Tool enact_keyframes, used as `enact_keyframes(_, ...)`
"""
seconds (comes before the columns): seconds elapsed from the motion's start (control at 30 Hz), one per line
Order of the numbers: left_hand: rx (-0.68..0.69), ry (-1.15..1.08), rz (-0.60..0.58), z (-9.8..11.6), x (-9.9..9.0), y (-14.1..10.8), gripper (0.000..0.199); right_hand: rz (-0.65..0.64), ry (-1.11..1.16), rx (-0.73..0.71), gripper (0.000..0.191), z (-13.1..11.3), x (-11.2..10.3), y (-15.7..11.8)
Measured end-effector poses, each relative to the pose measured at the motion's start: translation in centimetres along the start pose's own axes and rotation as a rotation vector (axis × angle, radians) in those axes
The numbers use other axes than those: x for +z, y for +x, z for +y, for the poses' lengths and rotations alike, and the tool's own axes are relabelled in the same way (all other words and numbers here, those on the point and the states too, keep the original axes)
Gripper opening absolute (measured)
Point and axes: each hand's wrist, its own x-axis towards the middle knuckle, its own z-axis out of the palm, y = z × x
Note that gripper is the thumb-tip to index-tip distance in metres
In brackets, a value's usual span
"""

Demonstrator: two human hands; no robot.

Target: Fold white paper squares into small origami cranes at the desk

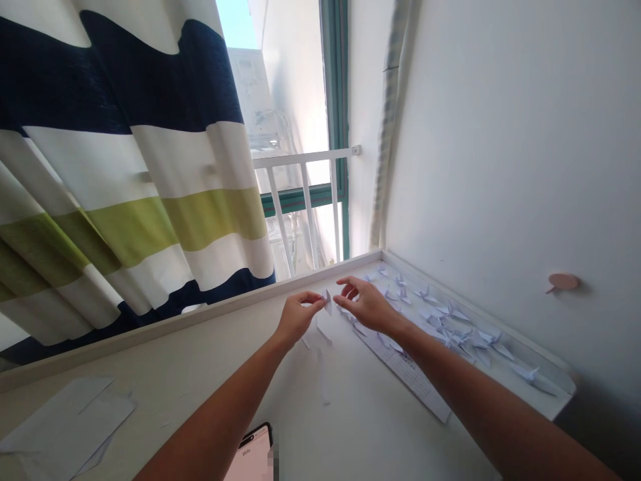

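Note:
Between thumb and fingers, my left hand (pixel 299 316) pinches a small folded white paper piece (pixel 328 302) above the white table. Just right of that piece is my right hand (pixel 365 304), its thumb and fingers apart, with nothing seen between them. Below my hands, narrow folded paper strips (pixel 323 331) lie on the table. Several folded paper birds (pixel 441 321) spread along the table's right side, some partly behind my right hand and forearm. A long sheet with writing (pixel 405 374) lies beneath my right forearm.
White sheets (pixel 70 421) are stacked at the table's left. A phone (pixel 255 454) rests at the front edge of view. The table's raised rim (pixel 240 298) runs below a striped curtain (pixel 150 160) and a window railing (pixel 304 159). A wall stands at right.

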Motion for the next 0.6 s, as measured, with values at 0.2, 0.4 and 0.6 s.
enact_keyframes(0.2, -0.004, 0.017, -0.063, -1.9, 1.5, 5.0, 0.030, -0.192, -0.132, -0.064, 0.014, 3.1, -0.6, 5.3)
enact_keyframes(0.4, 0.026, 0.101, -0.156, -4.1, 3.2, 8.0, 0.028, -0.265, -0.241, -0.028, 0.010, 6.9, -0.1, 7.9)
enact_keyframes(0.6, 0.059, 0.308, -0.206, -5.6, 4.4, 9.4, 0.023, -0.332, -0.393, -0.059, 0.011, 8.8, 0.0, 8.7)
